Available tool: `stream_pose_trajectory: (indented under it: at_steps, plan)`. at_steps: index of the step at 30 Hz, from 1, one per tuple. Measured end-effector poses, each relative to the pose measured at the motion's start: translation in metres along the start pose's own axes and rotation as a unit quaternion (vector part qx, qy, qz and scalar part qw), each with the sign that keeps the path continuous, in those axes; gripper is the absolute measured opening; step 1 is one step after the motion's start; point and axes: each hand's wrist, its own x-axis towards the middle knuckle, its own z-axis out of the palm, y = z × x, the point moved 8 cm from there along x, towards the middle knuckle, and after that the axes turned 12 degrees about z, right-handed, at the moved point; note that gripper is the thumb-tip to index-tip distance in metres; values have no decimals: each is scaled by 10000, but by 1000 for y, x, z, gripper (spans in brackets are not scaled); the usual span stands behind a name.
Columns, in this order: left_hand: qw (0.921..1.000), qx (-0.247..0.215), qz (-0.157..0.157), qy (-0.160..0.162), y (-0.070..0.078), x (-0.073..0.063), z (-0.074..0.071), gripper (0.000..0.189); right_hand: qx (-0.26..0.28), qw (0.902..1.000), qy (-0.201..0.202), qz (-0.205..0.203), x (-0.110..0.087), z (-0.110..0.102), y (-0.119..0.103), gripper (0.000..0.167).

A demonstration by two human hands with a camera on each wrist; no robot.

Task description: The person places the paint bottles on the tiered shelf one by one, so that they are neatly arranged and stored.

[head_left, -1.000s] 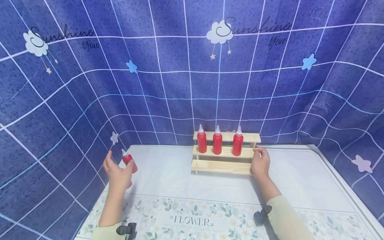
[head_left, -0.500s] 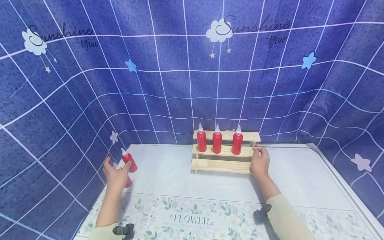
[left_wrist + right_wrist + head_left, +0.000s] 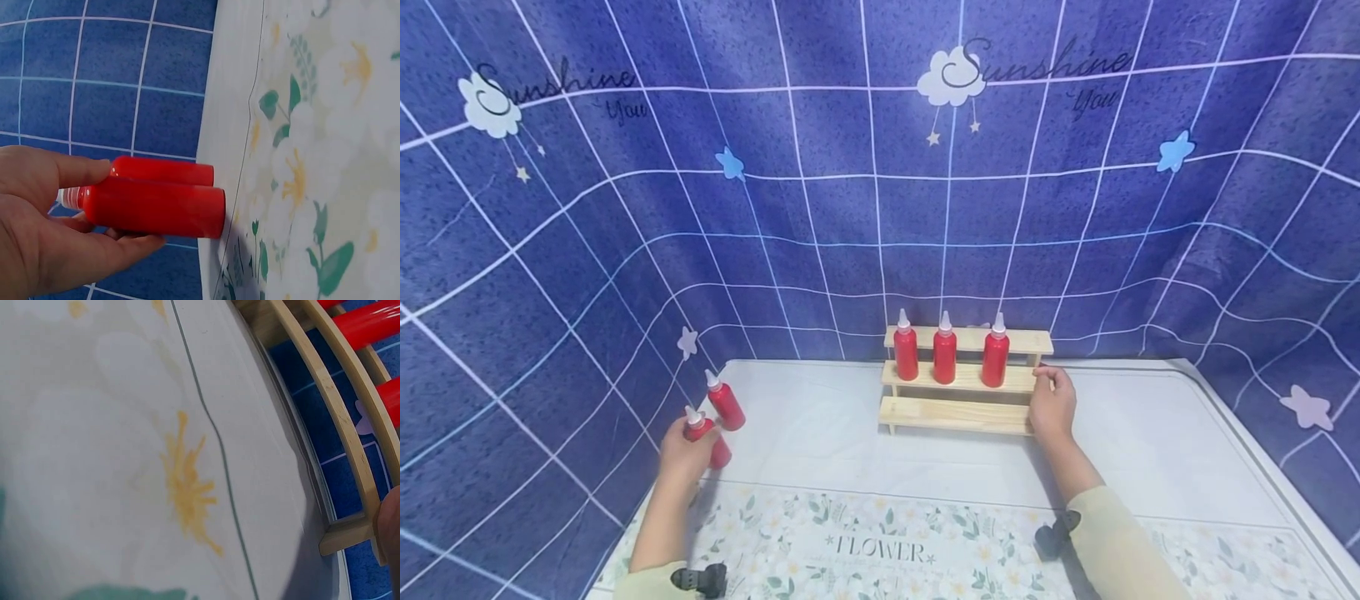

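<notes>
Near red bottle was at the left side of the bench, base at or just above the surface, couldn't tell which. Left hand gripped its upper body, thumb one side, fingers the other. Far red bottle stood just beyond it. Step looked like securing the grasp; next move likely called for a straight lift without knocking the neighbour. Well to the right, right hand, fingers curled, held the right end of the wooden rack, probably steadying it; tightness unclear. Three red bottles stood upright on its middle tier. Gridded cloth hung behind.
</notes>
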Motion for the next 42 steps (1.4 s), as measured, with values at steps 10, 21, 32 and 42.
stream_pose_trajectory:
  at_steps: [10, 21, 32, 42]
  plan:
    - [9992, 152, 230, -284, -6, 0, -1, 73, -106, 9998, -64, 123, -1, -2, -2, 29]
    - [9980, 365, 368, -357, -4, -3, -5, 71, -7, 10000, -36, 88, -3, -1, -2, 27]
    - [9984, 240, 449, -231, 6, -2, -2, 75, 93, 9998, -15, 162, -2, -2, 0, 27]
    - [9975, 351, 584, -183, 24, -10, 4, 75, 48, 9999, -31, 150, -4, 0, -3, 26]
